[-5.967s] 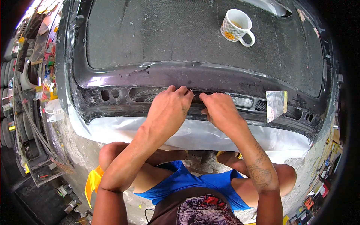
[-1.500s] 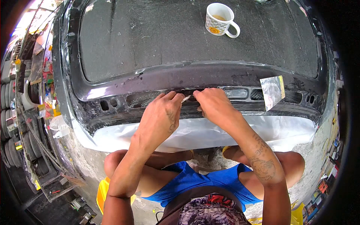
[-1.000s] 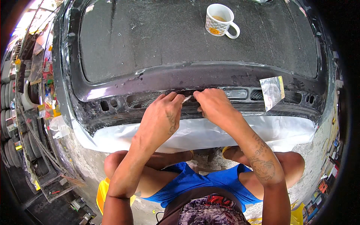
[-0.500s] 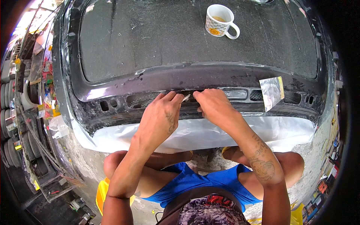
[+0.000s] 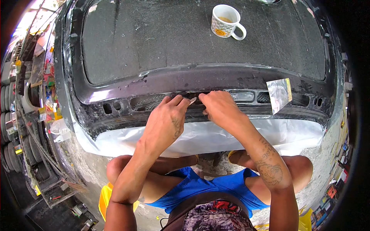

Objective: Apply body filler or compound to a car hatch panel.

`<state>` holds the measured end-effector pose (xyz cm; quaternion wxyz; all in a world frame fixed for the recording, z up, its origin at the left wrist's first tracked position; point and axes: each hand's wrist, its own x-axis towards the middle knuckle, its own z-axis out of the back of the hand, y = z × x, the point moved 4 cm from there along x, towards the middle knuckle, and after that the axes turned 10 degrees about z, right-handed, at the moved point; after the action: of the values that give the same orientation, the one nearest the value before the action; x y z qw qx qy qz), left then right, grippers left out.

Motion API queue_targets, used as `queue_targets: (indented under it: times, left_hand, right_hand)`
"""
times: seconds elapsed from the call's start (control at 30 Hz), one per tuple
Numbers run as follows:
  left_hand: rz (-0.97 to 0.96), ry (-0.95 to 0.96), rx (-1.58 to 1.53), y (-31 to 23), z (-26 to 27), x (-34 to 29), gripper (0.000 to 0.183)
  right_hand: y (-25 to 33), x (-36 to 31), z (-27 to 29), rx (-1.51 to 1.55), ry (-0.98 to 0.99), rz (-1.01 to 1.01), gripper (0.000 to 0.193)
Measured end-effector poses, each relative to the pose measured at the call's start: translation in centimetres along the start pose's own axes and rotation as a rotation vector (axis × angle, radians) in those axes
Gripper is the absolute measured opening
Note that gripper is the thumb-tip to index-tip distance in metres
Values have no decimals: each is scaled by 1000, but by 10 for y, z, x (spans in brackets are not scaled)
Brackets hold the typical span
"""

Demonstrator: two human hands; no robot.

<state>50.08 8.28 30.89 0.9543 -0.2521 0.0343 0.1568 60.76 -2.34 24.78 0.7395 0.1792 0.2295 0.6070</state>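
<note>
The left hand point(image 5: 165, 117) pinched a small pale piece point(image 5: 192, 101) at the near edge of the black panel point(image 5: 185, 50), probably for precision. Beside it curled the right hand point(image 5: 222, 106), its grip hidden. White sheeting point(image 5: 219, 133) lay beneath the panel, perhaps protectively; a mug point(image 5: 222, 24) stood atop.

A mug point(image 5: 225, 30) stands on the far part of the car panel point(image 5: 162, 48); along the near edge, left to right: left hand point(image 5: 166, 116), right hand point(image 5: 220, 106), small sheet point(image 5: 279, 96).
</note>
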Motion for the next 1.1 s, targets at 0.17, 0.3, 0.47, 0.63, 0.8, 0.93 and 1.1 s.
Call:
queue_targets:
  times: [0.17,0.3,0.47,0.63,0.8,0.93,1.1]
  left_hand:
    - [6,3,-7,0,-1,-2,18]
    - [3,-8,-13,2,-3,-3,17]
    - [-18,-18,-49,-1,0,-4,16]
    - [-34,-26,-25,1,0,-6,15]
    - [-13,3,-55,-2,4,-6,22]
    - [-16,36,-35,0,4,-7,23]
    - [-16,-15,-63,1,5,-10,14]
  right_hand:
    - [0,0,-3,-12,-24,14,25]
    - [0,1,-1,-6,-29,17,25]
    - [0,-1,-1,-17,-33,11,24]
    - [1,1,1,-17,-29,12,24]
    - [-1,0,-1,-14,-28,11,24]
    - [0,1,0,-22,-21,8,24]
    - [2,1,0,3,7,-17,23]
